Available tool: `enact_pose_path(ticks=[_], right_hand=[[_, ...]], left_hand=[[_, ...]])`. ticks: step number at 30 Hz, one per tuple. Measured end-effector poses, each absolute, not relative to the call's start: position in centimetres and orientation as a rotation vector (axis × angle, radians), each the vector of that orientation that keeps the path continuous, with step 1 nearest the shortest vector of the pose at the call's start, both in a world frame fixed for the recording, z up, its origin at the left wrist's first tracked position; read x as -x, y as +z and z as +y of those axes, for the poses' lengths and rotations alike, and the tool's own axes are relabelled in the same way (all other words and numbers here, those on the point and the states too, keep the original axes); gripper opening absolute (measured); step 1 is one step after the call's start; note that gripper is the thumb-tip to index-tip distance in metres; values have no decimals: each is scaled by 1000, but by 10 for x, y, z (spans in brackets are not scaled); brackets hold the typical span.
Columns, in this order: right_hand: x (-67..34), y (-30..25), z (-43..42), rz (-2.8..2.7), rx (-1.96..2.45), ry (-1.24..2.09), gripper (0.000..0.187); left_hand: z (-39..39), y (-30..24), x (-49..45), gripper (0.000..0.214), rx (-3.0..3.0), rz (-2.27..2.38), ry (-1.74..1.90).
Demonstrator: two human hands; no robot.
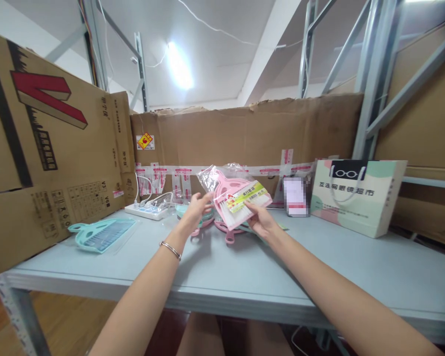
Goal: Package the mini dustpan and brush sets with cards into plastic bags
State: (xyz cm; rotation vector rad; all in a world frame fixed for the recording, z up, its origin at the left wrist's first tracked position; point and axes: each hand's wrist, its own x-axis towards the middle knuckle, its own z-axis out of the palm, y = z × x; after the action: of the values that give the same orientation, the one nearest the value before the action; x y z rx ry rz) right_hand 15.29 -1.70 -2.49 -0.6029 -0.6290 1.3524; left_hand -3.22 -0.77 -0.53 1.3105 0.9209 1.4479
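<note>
Above the middle of the table I hold up a pink dustpan and brush set (pixel 225 194) in a clear plastic bag, with a yellow-green label across its white bristles. My right hand (pixel 261 221) grips its lower right edge, thumb on the label side. Beside the bag's left edge is my left hand (pixel 198 211), fingers partly curled and apart; whether they touch the plastic is unclear. Underneath, more pink and teal dustpan sets (pixel 230 237) lie in a pile, partly hidden by my hands. A bagged teal dustpan set (pixel 104 235) lies apart at the left.
A white power strip (pixel 146 211) with plugged cables sits behind the pile. A phone with a blurred screen (pixel 296 198) leans at the back, near a paper bag (pixel 356 198) on the right. Cardboard boxes (pixel 222 133) wall the back and left of the grey table (pixel 222 277).
</note>
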Motion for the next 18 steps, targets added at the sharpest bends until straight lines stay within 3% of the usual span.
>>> enact_pose_path(ticks=[3, 10, 16, 18], right_hand=[[-143, -30, -19, -630, 593, 1339, 19], [-132, -34, -18, -638, 788, 1267, 14], [-162, -31, -6, -621, 1063, 966, 41], [-170, -29, -5, -747, 1022, 974, 38]], left_hand=[[-17, -14, 10, 59, -1463, 697, 1247], [-11, -24, 10, 57, -1379, 805, 1530], [-14, -19, 14, 51, -1522, 806, 1477], [-16, -18, 14, 49, -1550, 828, 1421]])
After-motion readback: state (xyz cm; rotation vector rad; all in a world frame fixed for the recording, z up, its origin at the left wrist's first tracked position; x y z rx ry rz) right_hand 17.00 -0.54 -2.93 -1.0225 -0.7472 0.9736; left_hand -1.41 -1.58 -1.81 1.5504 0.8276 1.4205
